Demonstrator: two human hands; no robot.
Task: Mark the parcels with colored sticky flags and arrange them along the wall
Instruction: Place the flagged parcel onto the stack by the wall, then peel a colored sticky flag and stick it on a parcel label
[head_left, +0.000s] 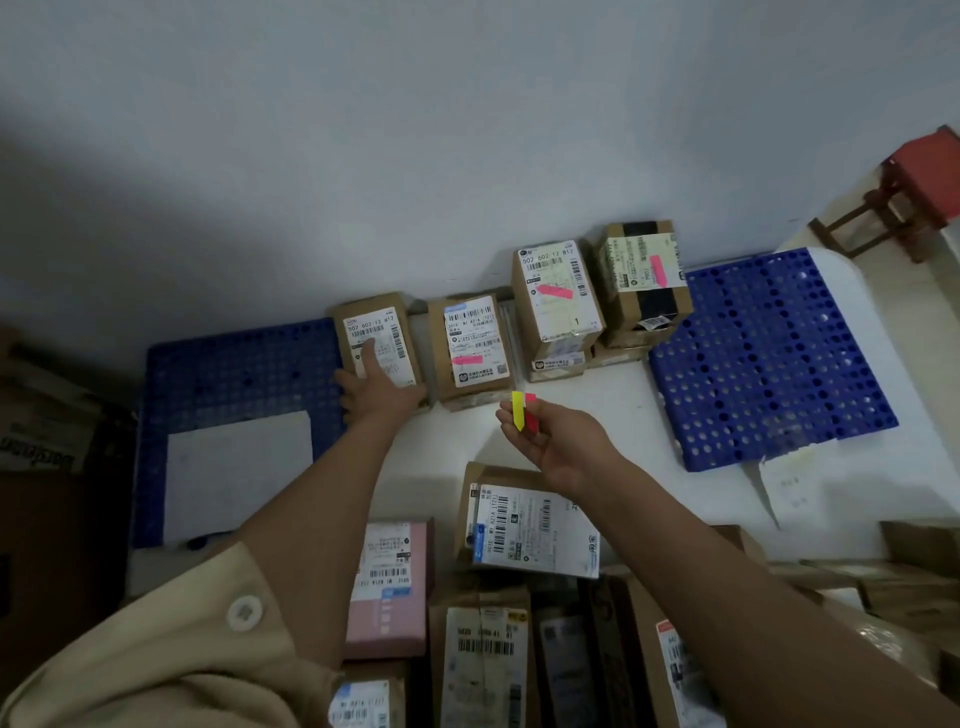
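4 cardboard parcels stand in a row against the white wall (467, 156), on a white floor (457, 431). The left hand (376, 387) lies on the leftmost parcel (379, 345) with its fingers straight, the forefinger stretched out over the white shipping label, the thumb out at the box's left side. This parcel sits at the right edge of a blue perforated pallet (234, 374); no flag shows on its label. Just beside it to the right is the 2nd parcel (475, 348) with a pink flag (467, 359) on its label. The 3rd parcel (556, 293) rests on top of another box and carries a pink flag too, and the 4th parcel (644, 275), with black tape, likewise bears a pink flag and sits on a box. The right hand (558, 441) is raised above the floor, pinching sticky flags (523, 411), 1 yellow and 1 pink-red, between thumb and fingertips. A 2nd blue pallet (769, 358) lies at the right. More unmarked parcels (524, 525) crowd the near edge of the floor, among them a pink package (389, 587). A red stool (919, 187) stands at far right
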